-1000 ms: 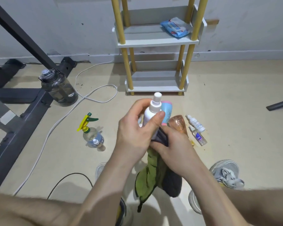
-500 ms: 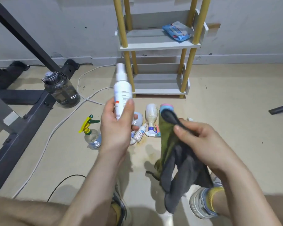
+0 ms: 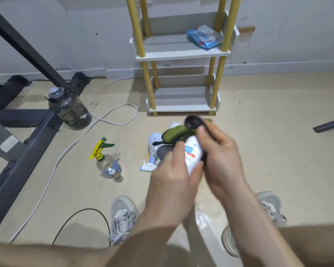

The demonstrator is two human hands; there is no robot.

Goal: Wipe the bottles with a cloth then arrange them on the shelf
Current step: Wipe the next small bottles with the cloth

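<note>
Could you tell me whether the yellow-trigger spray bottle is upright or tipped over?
Upright: the spray bottle stands on its base, trigger head uppermost.

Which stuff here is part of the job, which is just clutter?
Job: held bottle in left hand; cloth in right hand; fallen white bottle; yellow-trigger sprayer; shelf.
Lying about: water jug; white cable; wipes packet.
</note>
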